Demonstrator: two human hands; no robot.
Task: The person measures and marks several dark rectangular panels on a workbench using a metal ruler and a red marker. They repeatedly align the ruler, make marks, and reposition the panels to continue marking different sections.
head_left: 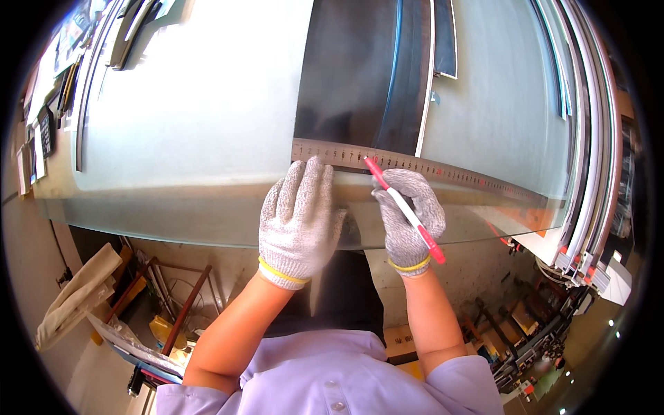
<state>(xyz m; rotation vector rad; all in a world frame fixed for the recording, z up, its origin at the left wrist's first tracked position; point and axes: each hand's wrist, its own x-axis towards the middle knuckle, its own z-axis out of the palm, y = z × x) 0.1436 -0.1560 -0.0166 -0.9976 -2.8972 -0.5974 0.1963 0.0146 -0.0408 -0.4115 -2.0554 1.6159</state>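
Metal ruler [339,153] in mid-frame, long axis left to right, just above the flat left hand [296,211], the nearer, its fingertips at the ruler's lower edge, and the right hand [423,207], gripping a red-and-white pen [403,204]

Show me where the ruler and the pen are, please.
Ruler [423,166]: head view, on its marked face, near the middle.
Pen [404,207]: head view, on the white middle of its barrel.

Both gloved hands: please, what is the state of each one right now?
Left hand: open, fingers stretched out, fingertips at the edge of the ruler.
Right hand: closed, holding the red-and-white pen.
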